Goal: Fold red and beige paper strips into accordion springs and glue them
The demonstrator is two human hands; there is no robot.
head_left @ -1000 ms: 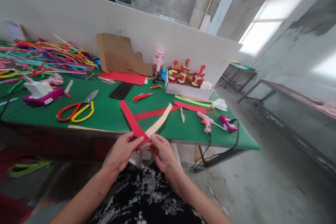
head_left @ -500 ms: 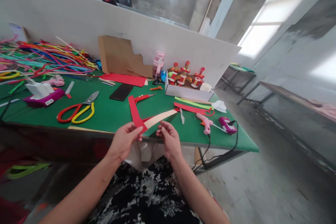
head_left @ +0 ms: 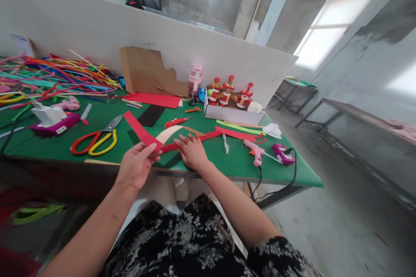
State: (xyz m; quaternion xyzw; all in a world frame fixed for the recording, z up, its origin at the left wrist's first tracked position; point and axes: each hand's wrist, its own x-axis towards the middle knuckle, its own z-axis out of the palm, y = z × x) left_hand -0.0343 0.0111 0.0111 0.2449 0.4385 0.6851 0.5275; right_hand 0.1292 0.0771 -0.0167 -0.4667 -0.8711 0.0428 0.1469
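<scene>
My left hand (head_left: 138,162) is closed on a red paper strip (head_left: 140,127), thumb on top, at the table's front edge. The strip slants up and away to the left. From the same spot a cream strip (head_left: 167,133) curves off to the right, and a narrow red strip (head_left: 209,135) runs along the table. My right hand (head_left: 193,153) lies palm down over the narrow red strip, its fingers apart and touching it. Its thumb is mostly hidden. A red-handled cutter (head_left: 177,122) lies just beyond the strips, near a black phone (head_left: 151,115).
Red-and-yellow scissors (head_left: 100,136) lie at left, near a purple power block (head_left: 55,124). A pink glue gun (head_left: 255,151) with a cord rests at right. Behind stand a box (head_left: 234,114) of red figures and a cardboard piece (head_left: 146,69). Colourful pipe cleaners (head_left: 65,73) are heaped at far left.
My left hand has moved left with the red strip, which now tilts further left. My right hand has turned palm down and shifted left onto the narrow strip. The cream strip now bends in an arch.
</scene>
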